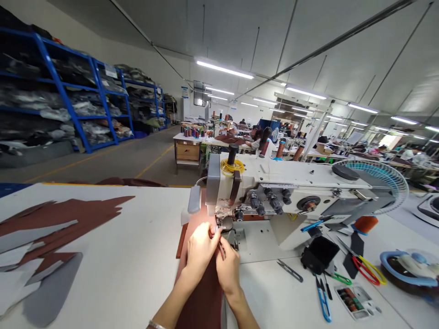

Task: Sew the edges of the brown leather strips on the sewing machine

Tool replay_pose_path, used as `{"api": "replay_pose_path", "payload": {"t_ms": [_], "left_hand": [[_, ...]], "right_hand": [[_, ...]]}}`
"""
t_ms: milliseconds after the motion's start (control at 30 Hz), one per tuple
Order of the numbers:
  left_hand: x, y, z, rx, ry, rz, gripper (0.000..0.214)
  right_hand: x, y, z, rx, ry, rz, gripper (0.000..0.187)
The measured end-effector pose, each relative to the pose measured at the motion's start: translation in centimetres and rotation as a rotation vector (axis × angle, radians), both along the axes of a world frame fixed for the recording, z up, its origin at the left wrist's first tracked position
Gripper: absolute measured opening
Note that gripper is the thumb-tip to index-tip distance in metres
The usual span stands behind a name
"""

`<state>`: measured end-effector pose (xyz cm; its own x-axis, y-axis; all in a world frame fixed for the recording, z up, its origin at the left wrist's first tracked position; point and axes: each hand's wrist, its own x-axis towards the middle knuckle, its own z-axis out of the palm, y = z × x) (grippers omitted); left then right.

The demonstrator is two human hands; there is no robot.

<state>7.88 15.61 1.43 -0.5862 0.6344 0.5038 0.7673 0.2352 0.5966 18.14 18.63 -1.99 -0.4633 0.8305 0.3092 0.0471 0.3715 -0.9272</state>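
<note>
A long reddish-brown panel, leather-like (202, 292), runs under my forearms to the sewing machine's (264, 183) needle area. My left hand (199, 246) rests on the panel with its thumb and forefinger pinched at the right edge, just in front of the presser foot. Close beside it, my right hand (228, 267) is closed round the same edge, fingers curled. The fingertips of both hands nearly meet. My fingers hide the exact spot they grip, and the needle itself is too small to make out.
Cut brown and grey pieces (65, 224) lie at the left of the white table (137, 256). To the right are thread snips (322, 299), tweezers (290, 270), a black box (318, 253), red-and-yellow-handled scissors (368, 269) and a bobbin tray (356, 301). Other people work behind.
</note>
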Motion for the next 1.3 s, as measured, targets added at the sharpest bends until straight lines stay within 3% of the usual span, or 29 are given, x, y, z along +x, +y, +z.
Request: {"api": "replay_pose_path", "payload": {"t_ms": [167, 367, 500, 633, 933, 1300], "left_hand": [[-0.2, 0.1, -0.5, 0.023, 0.0, 0.005, 0.034], [0.4, -0.2, -1.0, 0.126, 0.139, -0.001, 0.028], [0.8, -0.7, -1.0, 0.134, 0.254, -0.062, 0.026], [0.6, -1.6, -1.0, 0.085, 0.342, -0.143, 0.026], [-0.9, -1.0, -2.6, 0.143, 0.411, -0.166, 0.036], [-0.7, -0.2, -1.6, 0.08, 0.399, -0.205, 0.028]], "right_hand": [[0.3, 0.1, 0.1, -0.056, 0.041, 0.027, 0.044], [-0.1, 1.5, 0.7, -0.315, 0.315, 0.28, 0.037], [0.0, 1.8, 0.8, -0.516, 0.434, 0.332, 0.031], [-0.1, 1.8, 0.4, -0.647, 0.49, 0.388, 0.037], [0.0, 1.8, 1.1, -0.701, 0.511, 0.478, 0.042], [0.2, 2.7, 0.3, -0.784, 0.519, 0.435, 0.039]]}}
